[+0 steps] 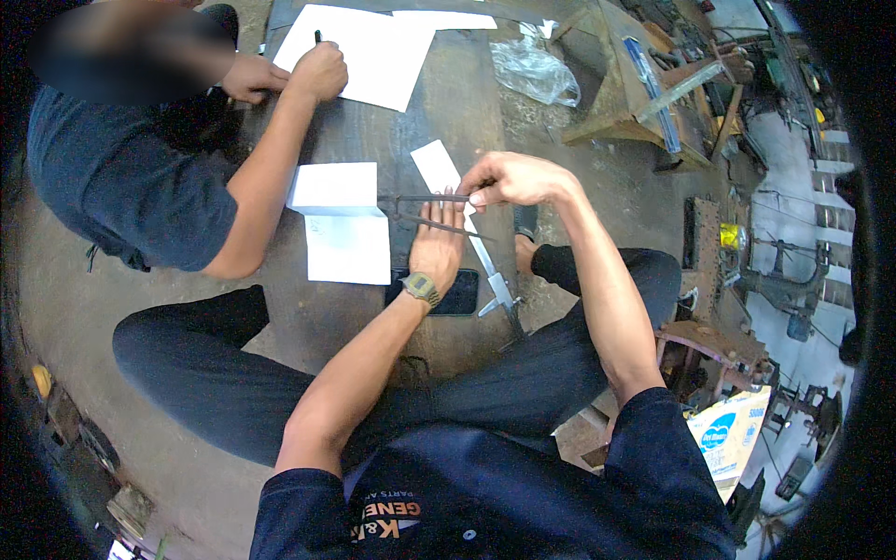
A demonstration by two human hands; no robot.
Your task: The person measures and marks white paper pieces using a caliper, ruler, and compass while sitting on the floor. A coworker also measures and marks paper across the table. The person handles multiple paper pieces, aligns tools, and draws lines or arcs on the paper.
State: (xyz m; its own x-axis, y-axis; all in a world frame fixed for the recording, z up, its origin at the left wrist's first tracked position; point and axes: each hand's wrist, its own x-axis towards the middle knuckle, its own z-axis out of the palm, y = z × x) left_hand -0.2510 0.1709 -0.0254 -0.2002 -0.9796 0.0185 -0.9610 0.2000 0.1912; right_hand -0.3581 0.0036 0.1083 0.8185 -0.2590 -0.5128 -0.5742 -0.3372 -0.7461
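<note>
My right hand (515,179) pinches one leg of a dark, two-legged metal tool like a pair of dividers (425,219), its legs spread apart. The legs pass across the fingers of my left hand (437,245), which lies flat with fingers stretched out and a watch on its wrist. Beside those fingertips is a narrow white paper strip (432,165). A folded white sheet (347,245) lies left of my left hand. To its right rests a silver vernier caliper (497,286), and a dark phone (460,297) sits partly behind my wrist.
At the upper left a co-worker holds a dark pen (318,37) over a large white sheet (387,56) on the board (467,103). A clear plastic bag (537,73) lies beyond. A metal stand (611,112) is at the upper right; tools and machine parts crowd the right side.
</note>
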